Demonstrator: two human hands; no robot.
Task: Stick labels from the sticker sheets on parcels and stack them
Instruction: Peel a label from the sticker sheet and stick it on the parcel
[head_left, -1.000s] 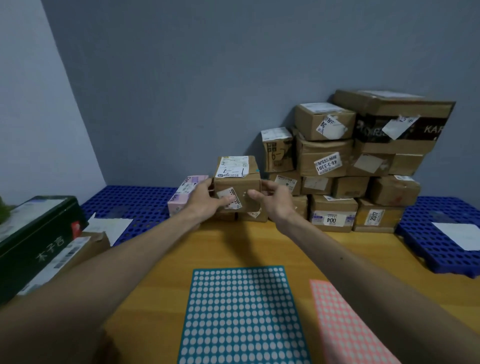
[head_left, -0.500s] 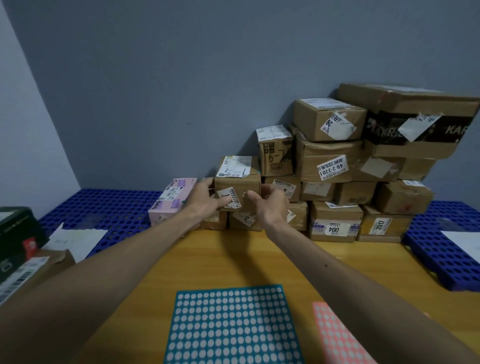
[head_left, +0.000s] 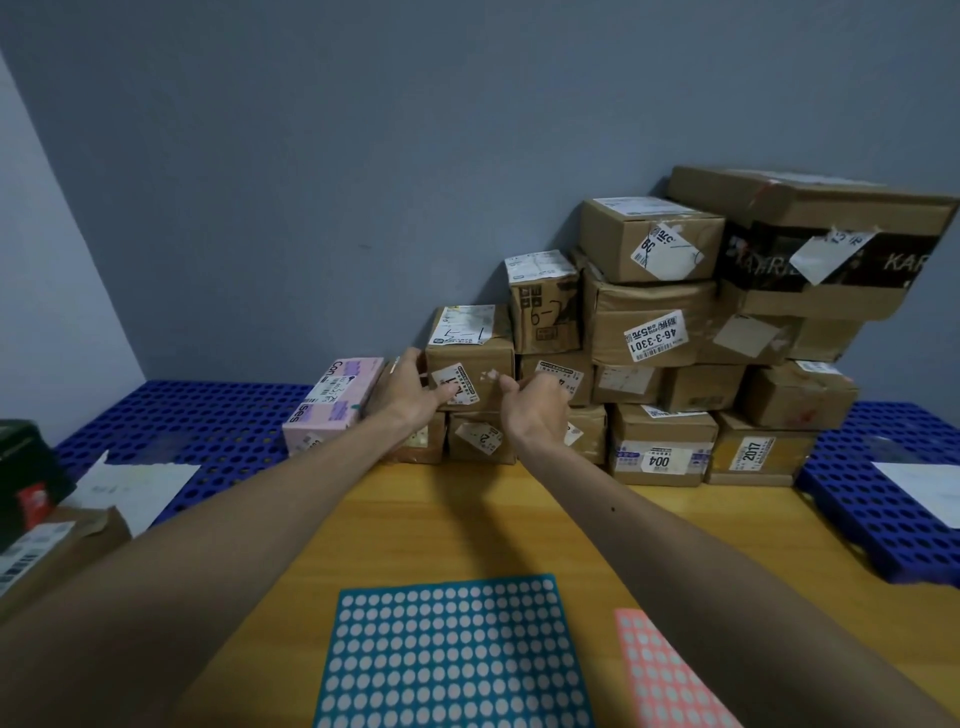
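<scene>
Yellow wooden table set against a grey-blue wall. Nearest, flat on the wood: a teal sticker sheet of pale dots in the middle, and a pink sticker sheet just right of it, its right side hidden by the right forearm. At the near left edge, a cardboard box and a dark green box; just beyond, a white paper on a blue perforated mat. Farther out, both arms stretched to a small brown parcel, resting on the second tier at the left end of the stack of parcels. Left hand gripping its left front corner, fingers along the side, thumb across the front label. Right hand loosely curled and holding nothing, thumb tip at the front face near the right edge; contact there impossible to tell. Pink box just left of the left hand, on the mat. Stack rising toward the right, against the wall.
</scene>
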